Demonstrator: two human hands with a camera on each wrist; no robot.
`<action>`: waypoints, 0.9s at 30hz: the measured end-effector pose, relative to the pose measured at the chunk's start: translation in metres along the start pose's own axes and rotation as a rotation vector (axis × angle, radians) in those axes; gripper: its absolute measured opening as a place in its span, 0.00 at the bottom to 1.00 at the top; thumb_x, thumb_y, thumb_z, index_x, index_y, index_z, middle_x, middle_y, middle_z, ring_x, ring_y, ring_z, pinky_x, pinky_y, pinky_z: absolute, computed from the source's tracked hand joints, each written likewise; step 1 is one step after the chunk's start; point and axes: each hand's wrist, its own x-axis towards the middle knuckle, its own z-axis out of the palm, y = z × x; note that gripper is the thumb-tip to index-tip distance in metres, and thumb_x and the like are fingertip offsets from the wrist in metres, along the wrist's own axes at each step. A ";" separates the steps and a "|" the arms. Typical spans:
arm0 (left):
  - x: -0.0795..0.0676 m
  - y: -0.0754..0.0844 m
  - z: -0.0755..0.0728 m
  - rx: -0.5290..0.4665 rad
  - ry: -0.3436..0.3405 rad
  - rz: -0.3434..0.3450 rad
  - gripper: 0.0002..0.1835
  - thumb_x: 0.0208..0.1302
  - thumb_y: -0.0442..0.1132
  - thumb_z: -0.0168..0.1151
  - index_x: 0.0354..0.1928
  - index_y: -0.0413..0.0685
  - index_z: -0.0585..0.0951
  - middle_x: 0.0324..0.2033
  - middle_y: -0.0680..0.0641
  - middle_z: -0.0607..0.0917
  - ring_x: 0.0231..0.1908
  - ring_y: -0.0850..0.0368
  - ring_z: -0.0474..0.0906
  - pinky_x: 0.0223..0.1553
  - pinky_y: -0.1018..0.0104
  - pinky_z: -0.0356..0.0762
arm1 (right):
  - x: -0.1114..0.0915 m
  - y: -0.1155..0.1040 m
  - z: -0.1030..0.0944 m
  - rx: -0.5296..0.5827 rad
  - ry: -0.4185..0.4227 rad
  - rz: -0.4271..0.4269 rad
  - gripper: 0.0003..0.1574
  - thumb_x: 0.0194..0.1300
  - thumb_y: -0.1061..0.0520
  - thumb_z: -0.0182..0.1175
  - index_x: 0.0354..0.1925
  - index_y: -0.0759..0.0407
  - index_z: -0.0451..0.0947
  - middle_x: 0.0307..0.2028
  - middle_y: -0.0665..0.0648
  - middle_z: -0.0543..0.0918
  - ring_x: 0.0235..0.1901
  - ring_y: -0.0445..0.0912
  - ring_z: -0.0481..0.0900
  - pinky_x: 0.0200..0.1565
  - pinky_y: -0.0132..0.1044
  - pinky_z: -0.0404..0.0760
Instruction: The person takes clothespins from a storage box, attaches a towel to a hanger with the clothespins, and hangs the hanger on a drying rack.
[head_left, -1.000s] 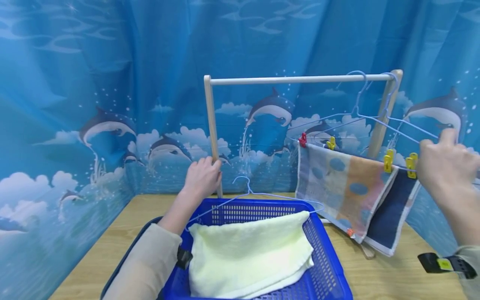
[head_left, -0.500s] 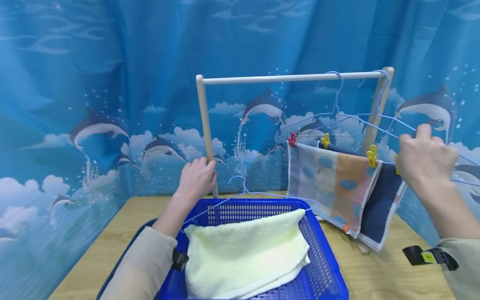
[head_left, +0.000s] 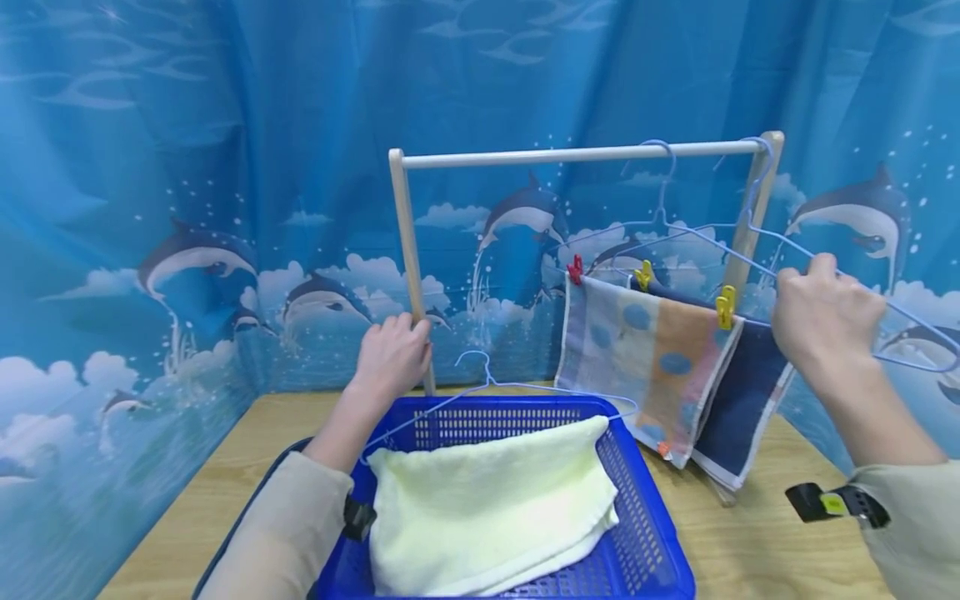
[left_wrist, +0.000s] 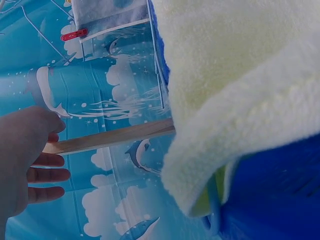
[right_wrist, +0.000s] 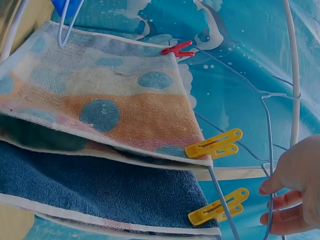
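My left hand [head_left: 393,357] grips the left wooden post [head_left: 408,242] of a small drying rack. Thumb and fingers lie around this post in the left wrist view. At the right, my right hand [head_left: 825,315] holds the wire of a blue hanger [head_left: 701,235], fingers bent around it in the right wrist view. From this hanger a dotted patchwork towel [head_left: 637,358] hangs by a red clothespin [head_left: 575,269] and a yellow clothespin [head_left: 725,307]. Just behind, a navy towel [head_left: 750,392] hangs from another blue hanger [head_left: 783,237], with yellow clothespins [right_wrist: 217,210].
In front stands a blue plastic basket [head_left: 652,508]. A pale yellow towel [head_left: 487,508] on a blue hanger [head_left: 487,375] lies over it. The rack's white bar [head_left: 525,157] runs above the wooden table [head_left: 780,533]. A dolphin-print curtain [head_left: 300,167] surrounds the table.
My right hand has moved left, and the patchwork towel's hanger has slid left along the bar, farther from the right post. My left hand stays on the left post. The head view has shifted slightly.
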 end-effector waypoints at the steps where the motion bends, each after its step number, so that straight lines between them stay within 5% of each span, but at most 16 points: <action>1: 0.000 0.000 0.000 0.002 -0.002 -0.001 0.14 0.61 0.43 0.60 0.46 0.43 0.78 0.32 0.42 0.78 0.28 0.49 0.75 0.23 0.60 0.73 | 0.000 -0.001 0.000 -0.003 -0.002 0.002 0.10 0.60 0.67 0.45 0.37 0.73 0.70 0.36 0.75 0.61 0.21 0.66 0.64 0.21 0.61 0.64; 16: 0.001 0.000 -0.002 0.000 -0.026 -0.006 0.14 0.62 0.43 0.59 0.46 0.43 0.78 0.32 0.42 0.78 0.28 0.49 0.75 0.24 0.60 0.73 | -0.008 -0.009 0.000 -0.017 -0.123 0.013 0.09 0.59 0.65 0.48 0.33 0.70 0.72 0.31 0.72 0.64 0.20 0.62 0.64 0.22 0.55 0.63; 27: 0.000 0.000 -0.002 -0.005 -0.016 -0.004 0.14 0.62 0.43 0.59 0.45 0.43 0.78 0.32 0.42 0.78 0.28 0.49 0.76 0.24 0.60 0.74 | -0.016 -0.009 0.000 0.000 -0.134 0.016 0.09 0.59 0.64 0.48 0.32 0.71 0.73 0.27 0.70 0.66 0.19 0.63 0.65 0.20 0.55 0.63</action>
